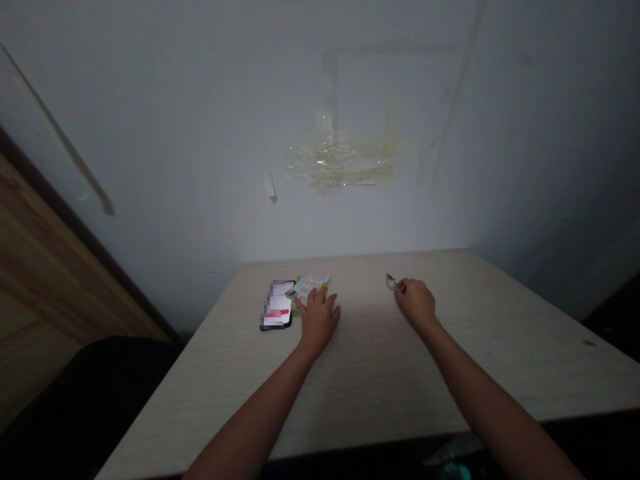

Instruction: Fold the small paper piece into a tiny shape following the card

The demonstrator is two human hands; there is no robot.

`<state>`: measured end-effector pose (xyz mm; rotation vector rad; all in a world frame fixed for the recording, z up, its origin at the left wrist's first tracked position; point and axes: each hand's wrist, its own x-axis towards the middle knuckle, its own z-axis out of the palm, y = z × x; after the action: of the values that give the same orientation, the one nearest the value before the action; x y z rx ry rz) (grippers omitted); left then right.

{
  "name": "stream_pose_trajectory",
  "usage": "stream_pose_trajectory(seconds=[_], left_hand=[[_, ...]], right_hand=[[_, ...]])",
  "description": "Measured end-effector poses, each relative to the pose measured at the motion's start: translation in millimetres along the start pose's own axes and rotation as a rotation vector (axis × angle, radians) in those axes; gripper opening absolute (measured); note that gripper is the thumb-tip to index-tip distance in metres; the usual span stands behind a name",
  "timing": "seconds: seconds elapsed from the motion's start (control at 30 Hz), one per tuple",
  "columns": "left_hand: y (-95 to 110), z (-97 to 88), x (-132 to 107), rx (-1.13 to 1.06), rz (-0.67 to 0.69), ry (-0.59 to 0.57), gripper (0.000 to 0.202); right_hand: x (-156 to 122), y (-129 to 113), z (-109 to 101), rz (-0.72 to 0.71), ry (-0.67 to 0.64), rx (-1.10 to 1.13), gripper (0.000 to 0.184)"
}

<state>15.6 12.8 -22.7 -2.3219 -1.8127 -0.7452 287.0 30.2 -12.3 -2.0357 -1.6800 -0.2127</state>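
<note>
My left hand (pixel 319 319) lies with fingers spread over the near edge of a printed sheet (pixel 309 285), which looks like a sticker sheet with rows of small pictures. Something green shows from under that sheet. Just left of it, a phone (pixel 276 307) with a lit, partly blurred screen rests on the table, its upper right corner close to the sheet. Off to the right, my right hand (pixel 418 301) is closed, pinching a small printed piece (pixel 391 281) between thumb and fingers. What is printed on this piece is too small to make out.
The pale wooden table (pixel 380 380) meets a grey wall (pixel 200 167) at its back edge. Clear tape (pixel 345 163) clings to the wall. A dark rounded shape (pixel 100 387) stands left of the table, before a wooden panel (pixel 45 267).
</note>
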Motion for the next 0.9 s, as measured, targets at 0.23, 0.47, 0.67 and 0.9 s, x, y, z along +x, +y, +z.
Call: stream_pose_trajectory(seconds=[0.23, 0.47, 0.67, 0.9], left_hand=[[-0.3, -2.9, 0.2, 0.032, -0.013, -0.02, 0.037], [-1.2, -0.3, 0.6, 0.069, -0.034, -0.023, 0.039], [-3.9, 2.0, 0.7, 0.073, -0.031, -0.015, 0.04], [-4.3, 4.0, 0.1, 0.098, -0.035, 0.016, 0.044]], right_hand=[[0.1, -1.5, -2.8, 0.001, -0.02, -0.007, 0.022], [-0.6, -2.1, -3.2, -0.008, -0.003, -0.003, 0.021], [-1.3, -3.1, -3.8, -0.022, 0.001, -0.005, 0.021], [-3.1, -9.5, -5.3, -0.099, 0.03, -0.002, 0.021]])
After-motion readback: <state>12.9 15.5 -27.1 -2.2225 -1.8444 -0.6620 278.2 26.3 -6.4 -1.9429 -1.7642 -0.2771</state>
